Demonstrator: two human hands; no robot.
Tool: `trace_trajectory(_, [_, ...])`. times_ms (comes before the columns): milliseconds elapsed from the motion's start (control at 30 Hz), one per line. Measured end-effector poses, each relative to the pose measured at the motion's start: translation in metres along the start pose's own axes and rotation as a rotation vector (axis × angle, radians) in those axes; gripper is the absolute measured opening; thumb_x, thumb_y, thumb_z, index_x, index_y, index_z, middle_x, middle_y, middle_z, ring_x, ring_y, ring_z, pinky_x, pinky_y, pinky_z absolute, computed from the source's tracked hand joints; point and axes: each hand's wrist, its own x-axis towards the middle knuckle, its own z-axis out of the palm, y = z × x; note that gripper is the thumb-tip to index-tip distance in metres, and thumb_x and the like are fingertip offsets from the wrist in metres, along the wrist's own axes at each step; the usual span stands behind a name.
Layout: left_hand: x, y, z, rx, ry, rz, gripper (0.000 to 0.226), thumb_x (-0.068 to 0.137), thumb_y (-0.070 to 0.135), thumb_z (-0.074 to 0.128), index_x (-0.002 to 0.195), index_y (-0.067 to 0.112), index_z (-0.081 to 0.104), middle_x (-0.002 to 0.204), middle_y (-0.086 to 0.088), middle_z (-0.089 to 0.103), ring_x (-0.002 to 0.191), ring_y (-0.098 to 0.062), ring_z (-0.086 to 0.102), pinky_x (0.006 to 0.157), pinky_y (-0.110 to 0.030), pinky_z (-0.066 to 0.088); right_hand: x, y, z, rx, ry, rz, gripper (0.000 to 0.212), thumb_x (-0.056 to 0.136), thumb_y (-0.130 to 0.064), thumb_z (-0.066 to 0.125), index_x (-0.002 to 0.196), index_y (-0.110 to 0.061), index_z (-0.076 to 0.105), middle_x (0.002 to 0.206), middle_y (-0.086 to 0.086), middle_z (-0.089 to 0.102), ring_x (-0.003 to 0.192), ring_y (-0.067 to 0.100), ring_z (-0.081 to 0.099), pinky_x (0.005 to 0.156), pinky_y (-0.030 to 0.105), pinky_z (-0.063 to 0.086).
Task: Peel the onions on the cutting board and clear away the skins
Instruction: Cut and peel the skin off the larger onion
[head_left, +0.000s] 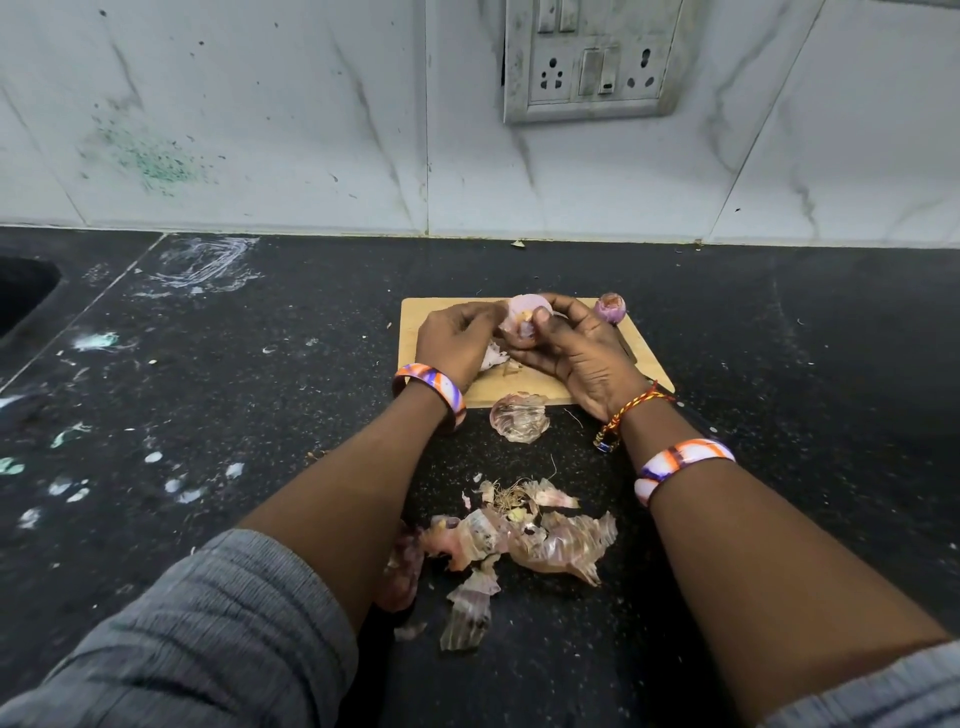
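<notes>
Both your hands are over the cutting board (524, 387), working one onion (522, 325); the onion sits between them, lifted just above the board's middle, pale purple with part of its skin loose. Your left hand (457, 340) has its fingers curled in against the onion's left side, pinching at the skin; your right hand (576, 348) wraps round the onion from the right and below, thumb on top of it, fingers curled under; how tight either grip is can't be told, the fingers hide the contact. A second onion (611, 307) sits at the board's far right corner, apart from your hands, top trimmed, purple skin on it. A pale onion piece (493, 358) lies on the board under your left hand, partly hidden.

Skins: one curled clear-pink skin (519, 418) lies on the black counter (260, 415) just off the board's near edge; a larger skin pile (519, 535) lies nearer you on the counter, between your forearms, well apart from the board; one more skin (467, 613) lies at the near end of that pile.

Striped bangle on each wrist; red-yellow thread on the right wrist; grey sleeves pushed up. White tiled wall behind, socket plate (592, 57) upper right; sink edge (26, 291) at far left.
</notes>
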Motion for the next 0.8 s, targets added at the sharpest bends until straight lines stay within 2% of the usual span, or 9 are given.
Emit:
trace_trajectory(67, [-0.002, 0.0, 0.001, 0.038, -0.03, 0.042, 0.022, 0.081, 0.024, 0.066, 0.092, 0.006, 0.072, 0.082, -0.009, 0.071, 0.081, -0.022, 0.065, 0.082, -0.034, 0.053, 0.001, 0.0, -0.001, -0.004, -0.009, 0.01, 0.011, 0.092, -0.003, 0.046, 0.096, -0.011, 0.054, 0.095, 0.012, 0.061, 0.078, 0.018, 0.066, 0.072, 0.031, 0.057])
trace_trajectory(167, [-0.003, -0.001, 0.0, 0.079, -0.041, 0.054, 0.026, 0.081, 0.021, 0.066, 0.101, 0.004, 0.07, 0.1, -0.014, 0.071, 0.096, -0.025, 0.066, 0.092, -0.038, 0.051, 0.002, 0.001, -0.002, -0.019, -0.03, 0.019, 0.011, 0.091, -0.003, 0.048, 0.097, -0.01, 0.053, 0.095, 0.012, 0.062, 0.077, 0.016, 0.067, 0.074, 0.029, 0.057])
trace_trajectory(267, [-0.002, -0.001, -0.003, 0.101, -0.048, 0.072, 0.027, 0.085, 0.015, 0.061, 0.108, 0.002, 0.066, 0.108, -0.018, 0.068, 0.103, -0.027, 0.064, 0.094, -0.035, 0.05, 0.002, 0.001, 0.001, -0.039, -0.046, 0.005, 0.017, 0.086, 0.004, 0.053, 0.097, -0.008, 0.056, 0.094, 0.01, 0.062, 0.069, 0.013, 0.07, 0.073, 0.028, 0.057])
trace_trajectory(367, [-0.003, -0.001, -0.001, 0.138, -0.011, 0.087, 0.025, 0.087, 0.01, 0.057, 0.108, 0.001, 0.066, 0.107, -0.02, 0.068, 0.101, -0.03, 0.064, 0.087, -0.029, 0.049, 0.002, 0.002, 0.001, -0.05, -0.037, 0.0, 0.021, 0.082, 0.008, 0.056, 0.096, -0.008, 0.058, 0.095, 0.01, 0.062, 0.072, 0.015, 0.069, 0.076, 0.031, 0.057])
trace_trajectory(467, [-0.008, 0.001, 0.003, 0.219, 0.046, 0.112, 0.024, 0.087, 0.011, 0.054, 0.106, 0.002, 0.068, 0.103, -0.018, 0.07, 0.096, -0.026, 0.065, 0.075, -0.018, 0.044, 0.003, 0.004, 0.0, -0.089, -0.038, -0.024, 0.026, 0.079, 0.009, 0.059, 0.097, -0.009, 0.059, 0.098, 0.01, 0.062, 0.087, 0.023, 0.064, 0.081, 0.035, 0.056])
trace_trajectory(533, [-0.011, 0.004, 0.006, 0.268, 0.098, 0.126, 0.024, 0.086, 0.012, 0.054, 0.102, 0.002, 0.069, 0.1, -0.017, 0.071, 0.094, -0.025, 0.064, 0.075, -0.019, 0.043, 0.002, 0.004, 0.0, -0.117, -0.028, -0.042, 0.028, 0.077, 0.01, 0.06, 0.097, -0.009, 0.059, 0.097, 0.009, 0.062, 0.089, 0.023, 0.063, 0.079, 0.034, 0.057])
trace_trajectory(633, [-0.008, 0.004, 0.008, 0.283, 0.184, 0.078, 0.024, 0.085, 0.012, 0.054, 0.097, 0.0, 0.07, 0.099, -0.017, 0.071, 0.094, -0.027, 0.064, 0.079, -0.024, 0.045, 0.0, 0.003, 0.0, -0.088, -0.064, -0.03, 0.033, 0.066, -0.004, 0.069, 0.097, -0.009, 0.059, 0.101, 0.012, 0.061, 0.082, 0.018, 0.068, 0.075, 0.031, 0.058])
trace_trajectory(733, [-0.002, 0.004, 0.006, 0.229, 0.203, 0.014, 0.022, 0.084, 0.012, 0.055, 0.092, 0.0, 0.071, 0.095, -0.017, 0.071, 0.091, -0.028, 0.064, 0.073, -0.022, 0.041, 0.002, 0.003, -0.004, -0.021, -0.077, 0.012, 0.045, 0.06, -0.015, 0.071, 0.101, -0.007, 0.058, 0.108, 0.016, 0.059, 0.086, 0.022, 0.067, 0.082, 0.035, 0.056])
trace_trajectory(800, [0.003, 0.002, 0.003, 0.166, 0.212, -0.025, 0.02, 0.083, 0.013, 0.056, 0.087, 0.0, 0.071, 0.089, -0.018, 0.071, 0.084, -0.029, 0.064, 0.069, -0.024, 0.043, 0.003, 0.003, -0.006, 0.043, -0.066, 0.037, 0.054, 0.055, -0.024, 0.077, 0.102, -0.005, 0.059, 0.104, 0.016, 0.062, 0.088, 0.024, 0.066, 0.084, 0.037, 0.055])
